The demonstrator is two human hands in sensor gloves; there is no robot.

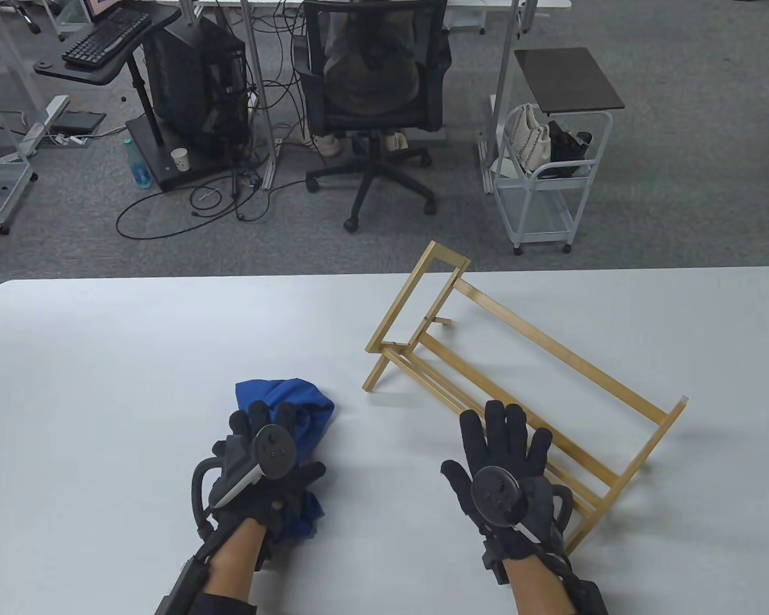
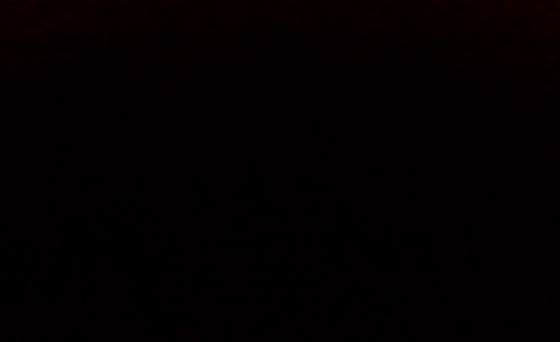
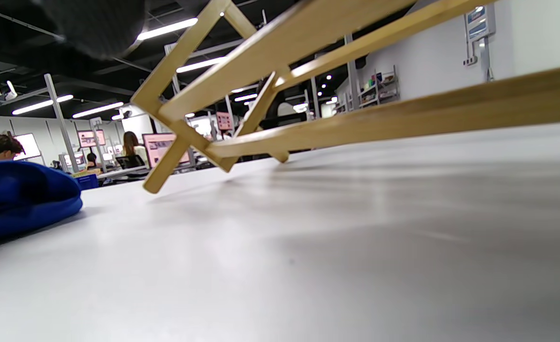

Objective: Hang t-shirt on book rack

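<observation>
The left hand (image 1: 266, 471) rests on the bunched t-shirt (image 1: 307, 403) (soft, light); grip cannot be told. The right hand (image 1: 503, 477) lies fingers spread over the book rack (image 1: 551, 349). Best pinch a hem.

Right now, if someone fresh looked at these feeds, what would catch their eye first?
Most likely the bright blue t-shirt, bunched on the white table under the left hand near the front edge. Next, the wooden book rack slanting across the table's right half, with the right hand spread flat over its near end. The left wrist view is entirely black.
</observation>
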